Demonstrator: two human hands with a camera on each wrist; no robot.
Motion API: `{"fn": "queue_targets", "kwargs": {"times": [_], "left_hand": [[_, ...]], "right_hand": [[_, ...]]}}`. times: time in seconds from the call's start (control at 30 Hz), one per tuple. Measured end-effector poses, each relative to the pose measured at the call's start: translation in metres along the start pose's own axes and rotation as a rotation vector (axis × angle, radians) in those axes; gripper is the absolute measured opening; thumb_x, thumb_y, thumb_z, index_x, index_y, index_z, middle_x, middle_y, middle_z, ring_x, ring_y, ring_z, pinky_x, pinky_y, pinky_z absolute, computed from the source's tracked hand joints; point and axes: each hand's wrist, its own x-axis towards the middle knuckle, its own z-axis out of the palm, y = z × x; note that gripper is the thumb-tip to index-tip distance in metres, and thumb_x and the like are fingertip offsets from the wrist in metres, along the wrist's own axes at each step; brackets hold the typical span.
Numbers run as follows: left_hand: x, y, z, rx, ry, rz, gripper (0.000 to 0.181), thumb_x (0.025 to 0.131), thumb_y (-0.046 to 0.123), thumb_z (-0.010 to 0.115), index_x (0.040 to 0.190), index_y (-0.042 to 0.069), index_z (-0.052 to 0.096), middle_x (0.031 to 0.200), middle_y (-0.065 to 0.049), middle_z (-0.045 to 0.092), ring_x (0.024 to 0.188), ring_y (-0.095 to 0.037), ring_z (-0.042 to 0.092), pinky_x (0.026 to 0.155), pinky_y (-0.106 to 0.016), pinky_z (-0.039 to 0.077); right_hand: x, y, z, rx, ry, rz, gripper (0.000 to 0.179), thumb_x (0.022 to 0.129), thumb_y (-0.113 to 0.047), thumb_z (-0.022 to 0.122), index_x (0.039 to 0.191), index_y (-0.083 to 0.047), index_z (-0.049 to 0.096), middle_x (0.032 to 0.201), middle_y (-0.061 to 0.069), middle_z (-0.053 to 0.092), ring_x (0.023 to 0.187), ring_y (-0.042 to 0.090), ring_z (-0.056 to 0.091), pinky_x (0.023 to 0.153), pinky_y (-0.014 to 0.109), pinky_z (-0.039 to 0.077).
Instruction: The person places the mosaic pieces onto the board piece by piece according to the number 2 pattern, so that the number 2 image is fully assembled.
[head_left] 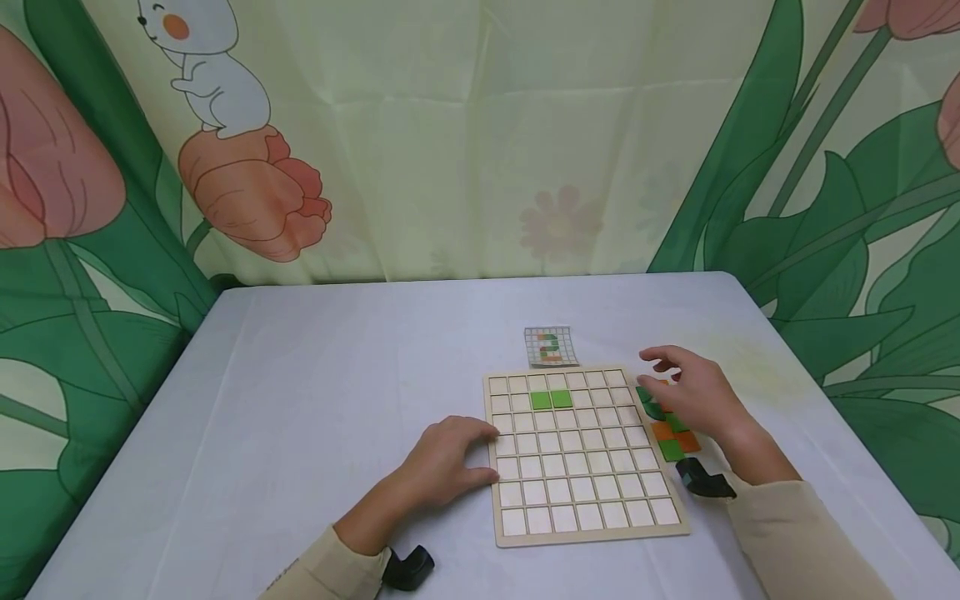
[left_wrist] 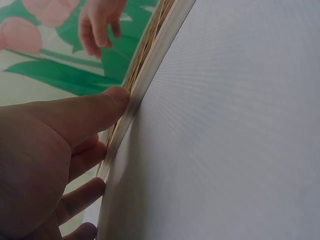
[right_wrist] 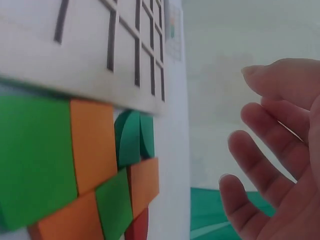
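Note:
A wooden grid board point(head_left: 588, 463) lies on the table, with two green square tiles point(head_left: 551, 400) side by side in its second row from the far edge. My left hand point(head_left: 442, 462) touches the board's left edge with thumb and fingertips; the left wrist view shows the thumb point(left_wrist: 107, 102) resting against the wooden rim. Over the loose tiles at the board's right side hovers my right hand point(head_left: 697, 387), its fingers loosely bent and nothing between them. Those tiles include green squares point(right_wrist: 37, 155), orange squares point(right_wrist: 93, 145), dark green curved pieces point(right_wrist: 129, 140) and a red piece point(right_wrist: 137, 227).
Just beyond the board's far edge lies a small printed card point(head_left: 550, 346) with a grid and a coloured pattern. Black wrist devices point(head_left: 408, 568) show at both cuffs. A white cloth covers the table point(head_left: 315, 375), and a printed curtain point(head_left: 450, 167) hangs behind it.

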Motion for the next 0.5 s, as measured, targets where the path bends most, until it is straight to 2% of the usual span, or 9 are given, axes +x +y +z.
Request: {"fn": "queue_targets", "kwargs": {"times": [0.13, 0.5], "left_hand": [[0.0, 0.001, 0.0, -0.001, -0.01, -0.017, 0.048, 0.084, 0.03, 0.082, 0.126, 0.012, 0.065, 0.124, 0.001, 0.065, 0.121, -0.022, 0.056, 0.103, -0.045, 0.043], [0.001, 0.003, -0.002, -0.001, -0.024, -0.028, 0.049, 0.085, 0.03, 0.081, 0.127, 0.011, 0.065, 0.125, 0.0, 0.065, 0.122, -0.023, 0.055, 0.104, -0.044, 0.043]], "right_hand": [[-0.003, 0.009, -0.004, -0.018, -0.012, 0.047, 0.051, 0.098, -0.027, 0.065, 0.14, -0.002, 0.053, 0.134, 0.026, 0.054, 0.113, 0.047, 0.05, 0.089, 0.057, 0.051], [-0.009, 0.033, -0.011, -0.073, 0.007, 0.157, 0.046, 0.098, -0.021, 0.063, 0.137, 0.002, 0.054, 0.127, 0.033, 0.054, 0.114, 0.05, 0.047, 0.088, 0.061, 0.05]]}}
